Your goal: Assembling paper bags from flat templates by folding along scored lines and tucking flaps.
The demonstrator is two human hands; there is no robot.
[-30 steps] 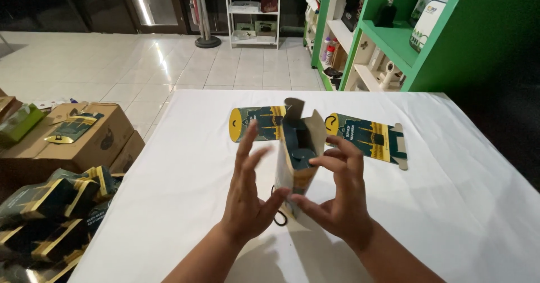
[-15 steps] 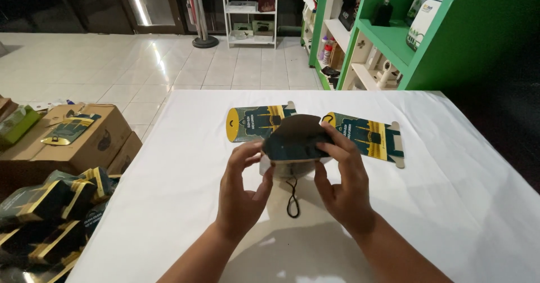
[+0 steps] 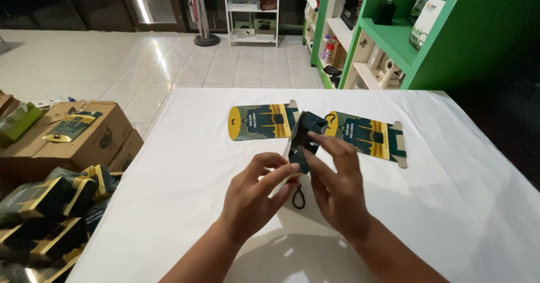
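Two hands fold one dark printed card box above a white table, with flat blanks waiting beyond.

The white table [image 3: 169,193] fills the view; off its edge at nine o'clock sit a cardboard carton [image 3: 84,139] and, lower down, a heap of finished dark-and-gold boxes [image 3: 45,215]. On the cloth at twelve o'clock lie two flat blanks: the left blank [image 3: 260,122] and the right blank [image 3: 371,136], both unfolded. Between them, held just above the table, is the half-formed box [image 3: 304,139], its panels bent up but not closed, a black cord loop [image 3: 298,196] hanging beneath. The left hand [image 3: 253,196] pinches its lower edge; the right hand [image 3: 337,187] presses fingertips on its upper flap, though the exact grip is hard to read. Judging by this, one box is partly folded and two blanks remain untouched.
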